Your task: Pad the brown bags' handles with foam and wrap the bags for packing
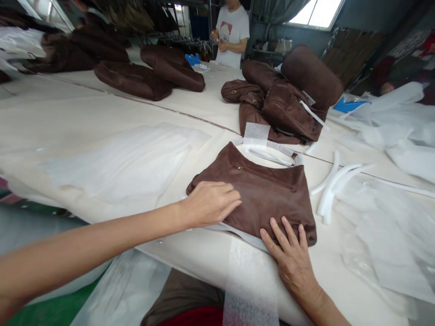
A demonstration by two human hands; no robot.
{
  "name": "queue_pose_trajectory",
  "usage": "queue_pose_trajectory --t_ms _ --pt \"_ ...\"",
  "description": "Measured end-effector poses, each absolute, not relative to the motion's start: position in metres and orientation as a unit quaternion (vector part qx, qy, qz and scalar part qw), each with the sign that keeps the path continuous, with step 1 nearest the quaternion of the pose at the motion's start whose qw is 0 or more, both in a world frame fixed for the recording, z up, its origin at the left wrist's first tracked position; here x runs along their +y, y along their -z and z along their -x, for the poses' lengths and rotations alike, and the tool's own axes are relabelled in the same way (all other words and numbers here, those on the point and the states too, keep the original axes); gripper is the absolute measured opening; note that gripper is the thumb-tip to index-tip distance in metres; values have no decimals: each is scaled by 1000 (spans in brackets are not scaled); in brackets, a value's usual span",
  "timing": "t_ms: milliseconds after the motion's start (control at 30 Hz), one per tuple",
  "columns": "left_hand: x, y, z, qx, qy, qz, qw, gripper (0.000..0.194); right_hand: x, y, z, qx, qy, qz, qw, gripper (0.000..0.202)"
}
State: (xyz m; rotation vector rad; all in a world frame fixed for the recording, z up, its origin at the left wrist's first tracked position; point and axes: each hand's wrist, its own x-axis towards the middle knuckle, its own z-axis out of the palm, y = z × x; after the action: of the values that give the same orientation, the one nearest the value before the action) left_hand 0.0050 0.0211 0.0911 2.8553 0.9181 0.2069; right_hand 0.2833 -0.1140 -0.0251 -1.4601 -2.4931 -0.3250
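Observation:
A dark brown leather bag with a zipper near its top edge lies flat on the white table. My left hand rests over the bag's left part with its fingers curled together; whether anything is inside them is hidden. On the bag's lower right, my right hand lies with spread fingers. The strap, wrapped in white material, curves behind the bag's top. A thin white sheet hangs over the table's front edge below the bag.
More brown bags are piled behind, others at the back left. White foam strips and plastic sheets lie right. Thin white sheets lie left. A person in a white shirt stands beyond the table.

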Motion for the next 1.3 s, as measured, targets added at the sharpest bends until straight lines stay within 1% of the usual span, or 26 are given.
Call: queue_pose_trajectory --t_ms 33,67,167,233,300,333,400,433,500,533,567,667,733,767,867,900,967,1067,1200,1300 --pt "24 -85 -18 273 -101 -955 64 38 -114 26 -283 -853 119 495 115 70" --pt "25 -76 -28 238 -120 -962 60 41 -115 28 -282 -855 129 489 115 70" --pt "23 -39 -40 200 -115 -972 49 61 -119 28 -282 -855 144 485 110 71" --pt "20 -22 -37 203 -109 -972 43 67 -119 19 -284 -855 111 495 108 68" --pt "18 -14 -33 209 -112 -971 36 68 -111 -1 -289 -859 10 495 129 56" --pt "17 -14 -31 212 -112 -970 32 69 -103 -14 -292 -848 -63 502 157 48" --pt "17 -16 -30 217 -108 -970 25 75 -74 -44 -297 -778 -211 538 245 31" --pt "17 -18 -30 218 -103 -970 23 78 -53 -58 -299 -720 -271 566 296 29" --pt "16 -22 -30 220 -96 -970 24 83 -2 -78 -298 -616 -328 601 390 31" --pt "16 -23 -31 221 -93 -970 24 85 28 -83 -296 -584 -349 606 412 32" --pt "16 -24 -30 222 -91 -970 24 86 58 -84 -293 -564 -366 613 415 32" --pt "18 -20 -28 220 -95 -971 13 90 141 -72 -283 -508 -378 682 364 36" --pt "21 -13 -27 209 -115 -971 -14 88 183 -57 -278 -489 -372 712 340 34" --pt "23 -8 -27 202 -129 -970 -38 84 199 -50 -275 -485 -368 720 332 31" --pt "30 7 -29 187 -179 -957 -130 60 230 -31 -267 -484 -363 733 311 13" --pt "33 11 -29 184 -196 -950 -157 53 236 -27 -265 -487 -363 733 306 11" --pt "37 16 -30 175 -224 -939 -194 44 246 -19 -262 -494 -369 729 298 17" --pt "41 18 -31 165 -246 -931 -213 39 255 -12 -263 -496 -387 719 296 24" --pt "42 15 -31 168 -258 -928 -209 36 259 -13 -278 -481 -421 709 298 23" --pt "42 14 -31 168 -262 -929 -199 37 256 -19 -295 -465 -450 710 278 24"
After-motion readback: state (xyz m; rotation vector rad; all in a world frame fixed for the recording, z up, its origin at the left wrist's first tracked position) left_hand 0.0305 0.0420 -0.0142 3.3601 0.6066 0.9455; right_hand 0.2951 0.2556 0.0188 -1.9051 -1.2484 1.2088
